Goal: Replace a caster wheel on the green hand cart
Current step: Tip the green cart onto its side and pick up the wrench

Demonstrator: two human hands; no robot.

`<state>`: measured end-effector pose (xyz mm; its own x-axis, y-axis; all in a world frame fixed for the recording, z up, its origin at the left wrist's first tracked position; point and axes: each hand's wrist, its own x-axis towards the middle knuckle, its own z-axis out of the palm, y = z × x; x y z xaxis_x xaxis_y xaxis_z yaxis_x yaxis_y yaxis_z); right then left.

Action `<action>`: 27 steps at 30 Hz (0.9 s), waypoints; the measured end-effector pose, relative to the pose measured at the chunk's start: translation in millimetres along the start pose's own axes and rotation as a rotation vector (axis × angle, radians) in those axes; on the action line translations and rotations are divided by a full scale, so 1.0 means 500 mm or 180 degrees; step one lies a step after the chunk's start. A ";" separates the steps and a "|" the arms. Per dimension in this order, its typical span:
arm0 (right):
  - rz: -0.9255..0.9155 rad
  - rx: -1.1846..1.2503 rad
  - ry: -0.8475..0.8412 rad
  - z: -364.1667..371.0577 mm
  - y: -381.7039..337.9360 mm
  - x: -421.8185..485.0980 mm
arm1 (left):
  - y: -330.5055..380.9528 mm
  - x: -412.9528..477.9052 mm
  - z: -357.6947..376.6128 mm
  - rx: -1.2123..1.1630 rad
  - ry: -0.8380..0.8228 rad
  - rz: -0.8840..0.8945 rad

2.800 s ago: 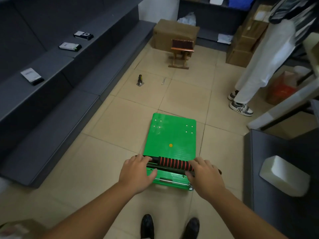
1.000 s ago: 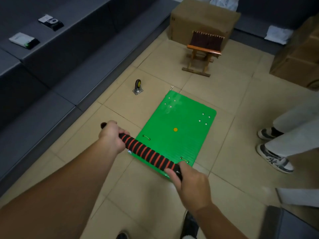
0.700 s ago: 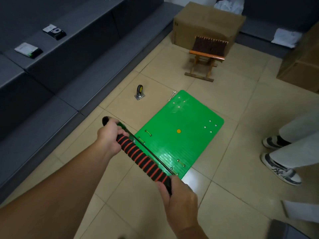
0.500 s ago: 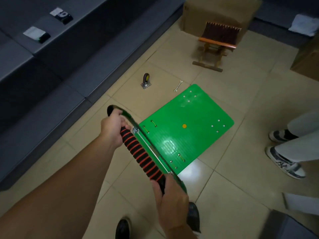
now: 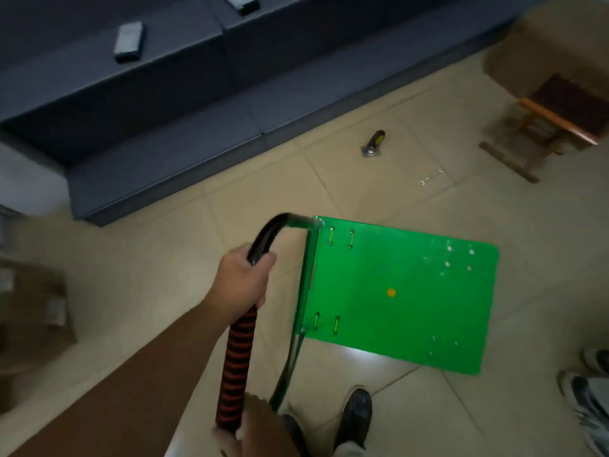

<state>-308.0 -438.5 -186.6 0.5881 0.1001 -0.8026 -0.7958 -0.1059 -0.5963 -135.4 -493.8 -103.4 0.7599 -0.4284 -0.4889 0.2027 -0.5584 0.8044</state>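
Observation:
The green hand cart (image 5: 395, 291) stands on the tiled floor, its flat deck reaching to the right. Its raised handle (image 5: 239, 351) has a black and red striped grip. My left hand (image 5: 244, 285) grips the upper end of that handle near the black bend. My right hand (image 5: 260, 427) holds the lower end at the frame's bottom edge, partly cut off. A loose caster wheel (image 5: 374, 145) on a metal plate stands on the floor beyond the cart. A small silver wrench (image 5: 430, 178) lies to the right of it.
Dark grey stepped benches (image 5: 164, 133) run along the left and top, with small devices (image 5: 128, 41) on them. A wooden stool (image 5: 553, 127) and a cardboard box (image 5: 543, 37) stand at the upper right. Another person's shoes (image 5: 590, 400) are at the lower right. My own shoes (image 5: 354, 413) are beside the cart.
The cart has swung clockwise on the floor, its deck now pointing right. Both hands have kept their hold on the handle. The view has turned, with wheel and wrench now above the cart.

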 end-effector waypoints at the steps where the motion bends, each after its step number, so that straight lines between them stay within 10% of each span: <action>1: -0.0156 -0.0120 -0.0048 -0.010 -0.004 -0.005 | -0.028 -0.027 -0.024 0.0070 0.0002 0.0014; 6: -0.0106 0.1681 0.1298 -0.167 -0.057 0.014 | -0.174 -0.147 -0.128 0.0165 0.0138 -0.0002; 11: 0.0003 0.2632 0.1049 -0.182 -0.161 0.096 | -0.287 -0.242 -0.162 0.0226 0.0020 0.0083; 22: 0.0094 0.1650 0.0885 -0.014 -0.084 0.146 | -0.316 -0.277 -0.251 0.0858 -0.0241 0.0243; 27: -0.0139 -0.0253 0.1048 -0.105 0.024 0.139 | -0.287 -0.095 -0.120 0.2319 -0.0542 -0.0242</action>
<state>-268.9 -484.5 -250.4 0.6469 -0.2170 -0.7310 -0.7626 -0.1866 -0.6194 -163.7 -350.9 -175.2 0.6421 -0.4407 -0.6273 -0.2540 -0.8944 0.3683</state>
